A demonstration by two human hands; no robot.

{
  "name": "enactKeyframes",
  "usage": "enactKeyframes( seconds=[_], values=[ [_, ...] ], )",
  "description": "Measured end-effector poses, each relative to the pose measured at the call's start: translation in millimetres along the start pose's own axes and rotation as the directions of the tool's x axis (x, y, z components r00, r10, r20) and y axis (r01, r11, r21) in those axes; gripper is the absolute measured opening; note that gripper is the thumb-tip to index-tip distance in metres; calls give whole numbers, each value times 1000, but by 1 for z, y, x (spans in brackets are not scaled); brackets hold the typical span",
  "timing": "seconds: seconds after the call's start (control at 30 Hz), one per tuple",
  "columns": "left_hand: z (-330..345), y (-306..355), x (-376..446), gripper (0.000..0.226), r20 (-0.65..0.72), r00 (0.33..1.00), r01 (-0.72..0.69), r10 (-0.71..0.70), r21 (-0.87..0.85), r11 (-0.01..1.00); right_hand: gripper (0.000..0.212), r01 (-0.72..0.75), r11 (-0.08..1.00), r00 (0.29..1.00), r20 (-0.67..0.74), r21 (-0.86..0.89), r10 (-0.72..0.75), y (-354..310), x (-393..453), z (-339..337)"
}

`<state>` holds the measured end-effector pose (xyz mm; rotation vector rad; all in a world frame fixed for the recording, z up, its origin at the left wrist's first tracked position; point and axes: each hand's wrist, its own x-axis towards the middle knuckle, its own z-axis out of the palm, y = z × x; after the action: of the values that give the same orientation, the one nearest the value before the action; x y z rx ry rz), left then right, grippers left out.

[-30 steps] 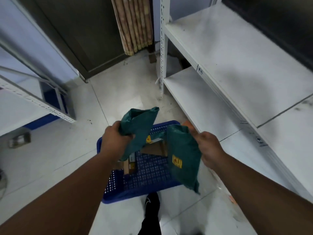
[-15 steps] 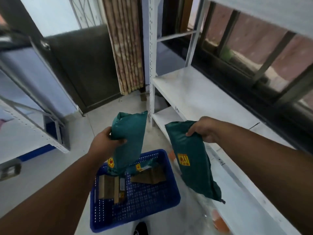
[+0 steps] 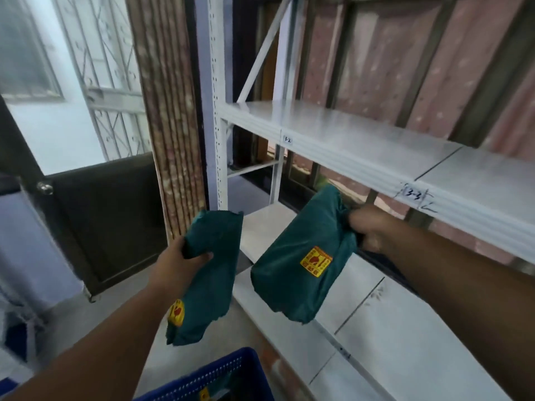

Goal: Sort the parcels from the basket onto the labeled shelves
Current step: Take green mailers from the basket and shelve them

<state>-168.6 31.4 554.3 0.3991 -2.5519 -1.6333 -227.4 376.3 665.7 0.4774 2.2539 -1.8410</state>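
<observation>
Left hand: we see the left hand (image 3: 176, 260) closed around the upper part of a dark green soft plastic parcel bag (image 3: 207, 273), thumb across its front and fingers wrapped behind.
Left parcel position: it hangs in the air at about 7 o'clock in our view, above the floor and just above the blue perforated plastic basket (image 3: 223, 374) at 6 o'clock.
Left parcel axis: its long axis runs nearly upright, leaning a little, open ragged end up at 12 o'clock and the lower end pointing down toward the basket.
Left parcel label: a yellow sticker with red print (image 3: 176, 312) sits near its lower left edge; we cannot read the print.
Right hand: the right hand (image 3: 369, 230) is clenched on the bunched upper right edge of a second dark green soft plastic parcel bag (image 3: 304, 259).
Right parcel position: it is held in front of the gap between the two white metal shelf boards, over the lower white shelf board (image 3: 376, 328), at about 3 o'clock from the left parcel and apart from it.
Right parcel axis: its long axis slants, top toward 1 o'clock, bottom toward 7 o'clock.
Right parcel label: a yellow diamond-set sticker with red marks (image 3: 316, 261) faces us; the characters are too blurred to read.
Shelf writing: on the front edge of the upper white shelf board (image 3: 347, 134) we read a small tag "3-2" (image 3: 287, 138) and, further right, handwritten "3-3" (image 3: 413, 193).
Basket contents: a bit of green bag with a yellow sticker shows inside.
</observation>
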Motion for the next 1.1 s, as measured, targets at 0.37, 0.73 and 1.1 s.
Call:
enactKeyframes(
  seconds=[0.37, 0.73, 1.1],
  values=[
    [42, 103, 6, 49, 141, 920, -374, 366, 29, 927, 28, 335, 830, 936, -56, 446, -347, -47, -65, -70],
    [72, 209, -68, 88, 344, 937, 178, -63, -313, 933, 27, 516, 686, 846, -179, 513, -503, -56, -115, -140],
    [78, 251, -84, 79, 243, 968, 33, 66, -382, 924, 32, 530, 738, 846, -204, 418, -493, -55, -136, -172]
  ],
)
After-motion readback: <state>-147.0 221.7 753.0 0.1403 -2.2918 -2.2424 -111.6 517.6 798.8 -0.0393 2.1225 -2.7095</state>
